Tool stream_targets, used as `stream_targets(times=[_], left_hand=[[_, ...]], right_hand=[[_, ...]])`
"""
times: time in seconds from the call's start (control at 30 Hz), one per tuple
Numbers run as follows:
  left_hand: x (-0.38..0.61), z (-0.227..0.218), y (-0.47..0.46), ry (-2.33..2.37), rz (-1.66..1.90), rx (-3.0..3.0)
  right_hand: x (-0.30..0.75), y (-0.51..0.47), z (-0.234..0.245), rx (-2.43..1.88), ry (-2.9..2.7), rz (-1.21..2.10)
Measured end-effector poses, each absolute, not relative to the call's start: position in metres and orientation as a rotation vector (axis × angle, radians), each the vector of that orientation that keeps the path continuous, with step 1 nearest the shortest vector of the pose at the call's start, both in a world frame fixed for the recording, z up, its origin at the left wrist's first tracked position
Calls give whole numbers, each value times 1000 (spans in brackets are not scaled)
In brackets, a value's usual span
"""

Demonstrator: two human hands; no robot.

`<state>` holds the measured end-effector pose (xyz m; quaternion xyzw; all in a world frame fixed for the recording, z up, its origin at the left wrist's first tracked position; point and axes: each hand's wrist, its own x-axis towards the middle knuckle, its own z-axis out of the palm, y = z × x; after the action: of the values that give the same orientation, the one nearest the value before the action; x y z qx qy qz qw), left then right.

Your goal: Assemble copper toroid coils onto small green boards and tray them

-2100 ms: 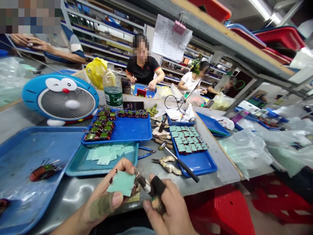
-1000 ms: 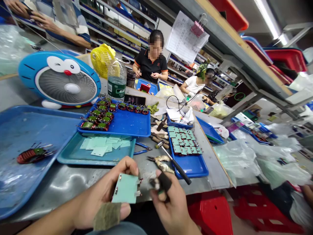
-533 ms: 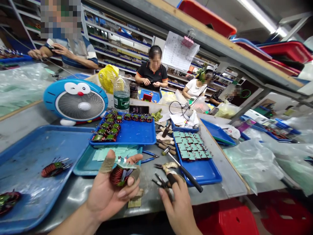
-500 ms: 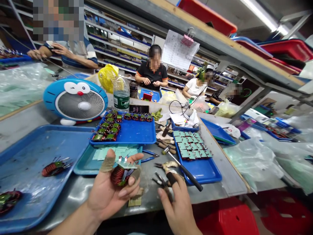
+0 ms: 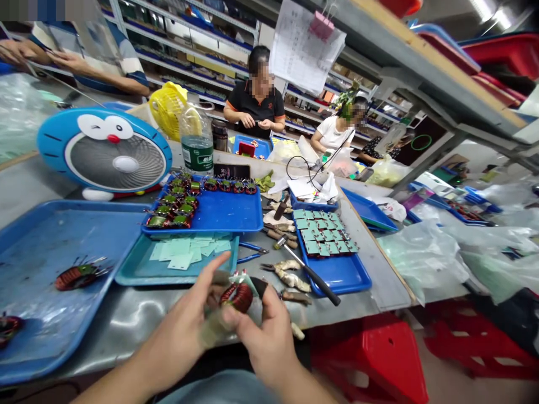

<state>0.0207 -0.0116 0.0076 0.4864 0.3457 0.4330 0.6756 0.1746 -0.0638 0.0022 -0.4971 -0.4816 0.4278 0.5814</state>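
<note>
At metal bench's point(image 5: 130, 314) near edge, left hand point(image 5: 187, 318) and right hand point(image 5: 272, 339) pinch a ribbed red coil point(image 5: 241, 297); bottle label point(image 5: 197, 155) is unreadable

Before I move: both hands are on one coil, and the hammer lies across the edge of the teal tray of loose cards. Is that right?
Not quite; the tray is wrong. The head view shows the hammer lying across the edge of the blue tray with the carded coils. The left hand and right hand are both on one coil, as you say.
</note>
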Motion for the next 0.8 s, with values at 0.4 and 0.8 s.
stream_targets(times=[0.4, 0.8], left_hand=[[0, -25, -4, 784, 896, 2026], [-5, -73, 9, 833, 649, 2029]], right_hand=[[180, -98, -29, -1120, -866, 1350], [211, -66, -80, -1624, -1831, 649]])
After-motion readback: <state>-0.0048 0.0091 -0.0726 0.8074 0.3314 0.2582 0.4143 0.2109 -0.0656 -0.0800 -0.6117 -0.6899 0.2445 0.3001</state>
